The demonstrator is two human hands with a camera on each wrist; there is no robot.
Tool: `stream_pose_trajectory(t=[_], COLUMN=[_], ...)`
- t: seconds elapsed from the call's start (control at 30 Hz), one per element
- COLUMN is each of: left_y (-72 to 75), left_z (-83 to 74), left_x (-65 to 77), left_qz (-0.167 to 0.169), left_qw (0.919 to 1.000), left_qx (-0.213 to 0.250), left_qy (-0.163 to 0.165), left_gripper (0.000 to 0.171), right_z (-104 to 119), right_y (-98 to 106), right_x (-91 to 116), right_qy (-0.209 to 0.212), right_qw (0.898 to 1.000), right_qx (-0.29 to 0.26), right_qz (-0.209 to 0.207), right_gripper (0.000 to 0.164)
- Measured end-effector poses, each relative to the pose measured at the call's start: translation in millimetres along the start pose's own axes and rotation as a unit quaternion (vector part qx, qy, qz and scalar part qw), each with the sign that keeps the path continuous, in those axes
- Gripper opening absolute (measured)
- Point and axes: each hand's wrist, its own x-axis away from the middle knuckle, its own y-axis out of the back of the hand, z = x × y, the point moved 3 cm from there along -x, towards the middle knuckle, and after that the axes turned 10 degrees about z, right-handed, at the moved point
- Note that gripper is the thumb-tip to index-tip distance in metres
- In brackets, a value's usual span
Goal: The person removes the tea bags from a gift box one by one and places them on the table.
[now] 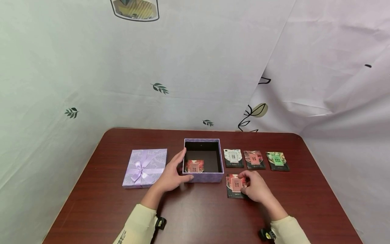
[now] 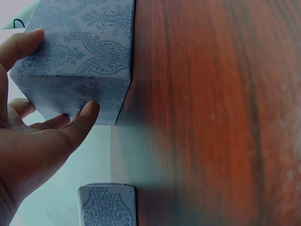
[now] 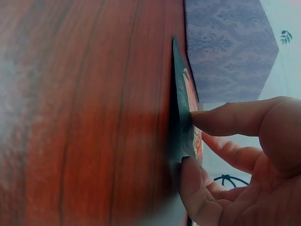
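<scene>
My left hand [image 1: 171, 173] holds the front left corner of an open purple patterned box [image 1: 203, 177], thumb along the front wall and fingers against the left side. Inside the box, at the front left, lies a red sachet [image 1: 194, 166]. To the box's front right, my right hand [image 1: 256, 185] pinches another red and dark sachet [image 1: 234, 185] by its right edge, between thumb and fingers. In the right wrist view this sachet [image 3: 181, 89] slants, its held end raised off the tabletop. The left wrist view shows the box's patterned outer walls [image 2: 87, 42] beside my fingers.
A purple lid [image 1: 146, 167] with a ribbon bow lies left of the box. Right of the box, a white sachet [image 1: 233, 158], a red sachet [image 1: 254, 159] and a green sachet [image 1: 277, 161] form a row. A printed cloth [image 1: 195, 67] hangs behind the brown table [image 1: 201, 217].
</scene>
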Motion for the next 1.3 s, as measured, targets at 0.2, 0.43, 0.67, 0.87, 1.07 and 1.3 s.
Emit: stream_pose_trajectory(t=[0.2,0.43,0.67,0.87,1.07,1.3], left_y=[0.1,0.3,0.4,0.4,0.3,0.5], left_z=[0.7,0.2,0.3,-0.2,-0.5,-0.4], left_x=[-0.1,0.3,0.6,0.3,0.5,1.0], left_qz=[-0.001,0.001,-0.003,0.002,0.001,0.0], left_qw=[1.0,1.0,1.0,1.0,1.0,1.0], left_qx=[-0.002,-0.001,-0.008,-0.005,-0.008,-0.002], left_qy=[-0.003,0.0,-0.003,0.004,0.005,0.004], left_gripper=[0.102,0.103,0.102,0.102,0.103,0.102], right_z=[3,8,18,28,37,49], right_y=[-2,8,19,26,30,32], right_x=[1,1,1,-1,-1,-3], right_qy=[-0.005,0.0,-0.007,0.015,0.037,0.057], right_qw=[1.0,1.0,1.0,0.999,0.998,0.996], right_qx=[0.009,0.014,0.0,-0.018,-0.022,-0.03], right_qz=[-0.002,-0.018,-0.017,-0.038,-0.053,-0.067], right_gripper=[0.038,0.03,0.034,0.037,0.039,0.041])
